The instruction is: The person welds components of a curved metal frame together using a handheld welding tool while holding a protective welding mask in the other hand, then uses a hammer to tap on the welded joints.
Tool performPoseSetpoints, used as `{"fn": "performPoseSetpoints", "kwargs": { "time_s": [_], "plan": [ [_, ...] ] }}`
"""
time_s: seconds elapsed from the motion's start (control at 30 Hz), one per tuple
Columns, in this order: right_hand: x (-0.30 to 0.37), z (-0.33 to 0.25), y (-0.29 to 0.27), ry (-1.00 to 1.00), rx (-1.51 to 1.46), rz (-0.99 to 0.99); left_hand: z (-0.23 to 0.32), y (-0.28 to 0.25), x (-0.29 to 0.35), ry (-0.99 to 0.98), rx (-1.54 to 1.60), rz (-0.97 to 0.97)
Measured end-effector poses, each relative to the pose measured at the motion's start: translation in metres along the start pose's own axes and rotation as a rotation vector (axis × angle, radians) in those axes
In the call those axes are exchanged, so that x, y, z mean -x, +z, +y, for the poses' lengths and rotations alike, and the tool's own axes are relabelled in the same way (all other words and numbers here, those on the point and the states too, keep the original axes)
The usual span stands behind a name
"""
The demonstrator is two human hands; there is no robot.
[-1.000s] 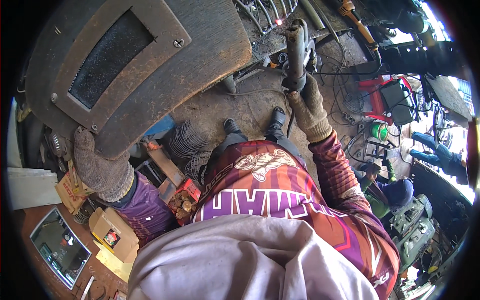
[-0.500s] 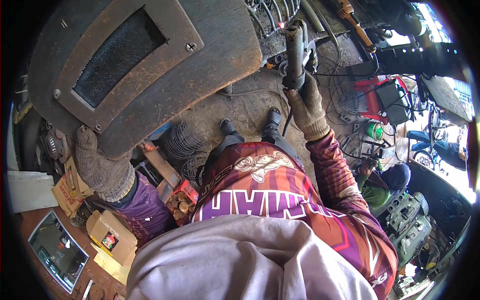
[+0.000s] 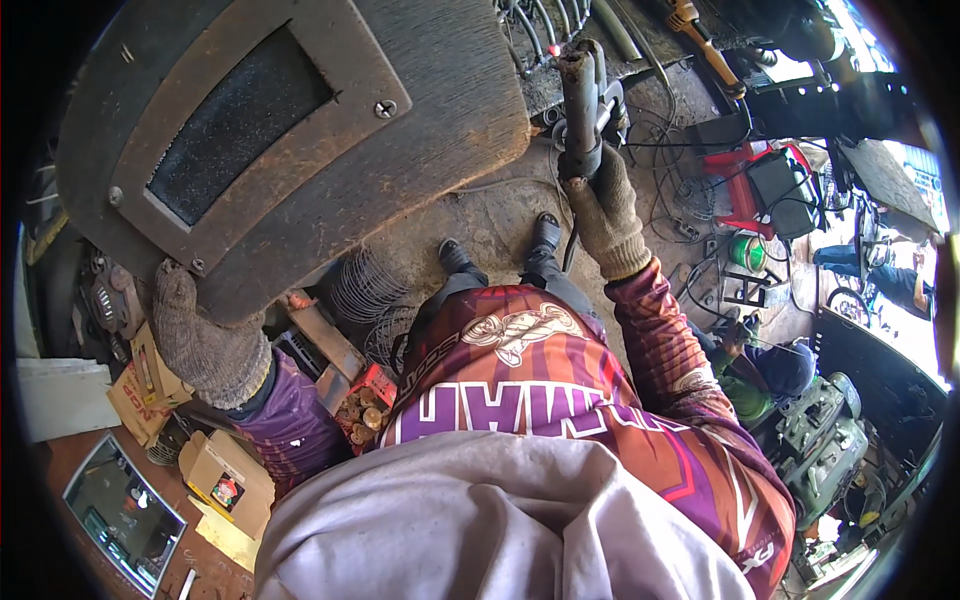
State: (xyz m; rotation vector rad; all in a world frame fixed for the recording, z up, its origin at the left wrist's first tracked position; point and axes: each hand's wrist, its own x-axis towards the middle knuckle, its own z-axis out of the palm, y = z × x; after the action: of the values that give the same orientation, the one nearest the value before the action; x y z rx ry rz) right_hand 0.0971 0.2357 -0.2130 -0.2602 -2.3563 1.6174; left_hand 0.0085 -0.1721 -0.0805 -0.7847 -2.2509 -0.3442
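My left hand (image 3: 210, 340), in a grey-brown knit glove, grips the lower left edge of a large, worn brown welding shield (image 3: 430, 110). The shield has a dark rectangular window (image 3: 240, 125) in a screwed-on frame, and some of my fingers are hidden by it. My right hand (image 3: 612, 220), gloved too, is raised in front of me and closed around a dark, tubular welding electrode holder (image 3: 580, 115). This stands nearly upright, and a black cable runs down below the hand. Beside its top end a small red spot (image 3: 554, 50) glows.
Several curved metal rods (image 3: 535, 25) and an angle grinder (image 3: 705, 45) lie at the far side. Wire coils (image 3: 365, 285) and cardboard boxes (image 3: 225, 480) are on the left. A red plastic chair (image 3: 735, 190), loose cables and a crouching person (image 3: 770, 375) are on the right.
The view has shifted slightly. The shield sits a little farther right, and the electrode holder a little farther left. Both hands keep their grip.
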Motion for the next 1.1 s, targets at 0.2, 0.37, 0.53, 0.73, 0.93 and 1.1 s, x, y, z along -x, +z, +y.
{"fn": "performPoseSetpoints", "kwargs": {
  "time_s": [0.2,0.37,0.53,0.73,0.93,1.1],
  "plan": [
    [0.005,-0.002,-0.005,0.038,-0.019,-0.006,-0.006,0.003,0.013,-0.222,0.218,0.025],
    [0.006,0.004,-0.006,0.033,0.041,0.02,-0.001,0.008,0.003,-0.072,0.108,0.076],
    [0.007,-0.007,-0.007,0.094,-0.003,0.019,-0.007,0.005,0.016,-0.322,0.411,0.119],
    [0.013,0.009,-0.012,0.058,-0.031,0.043,-0.015,0.005,0.02,-0.099,0.186,-0.018],
    [0.02,0.001,-0.018,0.073,-0.069,0.029,-0.02,0.004,0.03,-0.349,0.312,-0.073],
    [0.026,-0.014,-0.022,0.114,-0.015,0.024,0.0,0.011,0.016,-0.635,0.721,0.091]
  ]
}}
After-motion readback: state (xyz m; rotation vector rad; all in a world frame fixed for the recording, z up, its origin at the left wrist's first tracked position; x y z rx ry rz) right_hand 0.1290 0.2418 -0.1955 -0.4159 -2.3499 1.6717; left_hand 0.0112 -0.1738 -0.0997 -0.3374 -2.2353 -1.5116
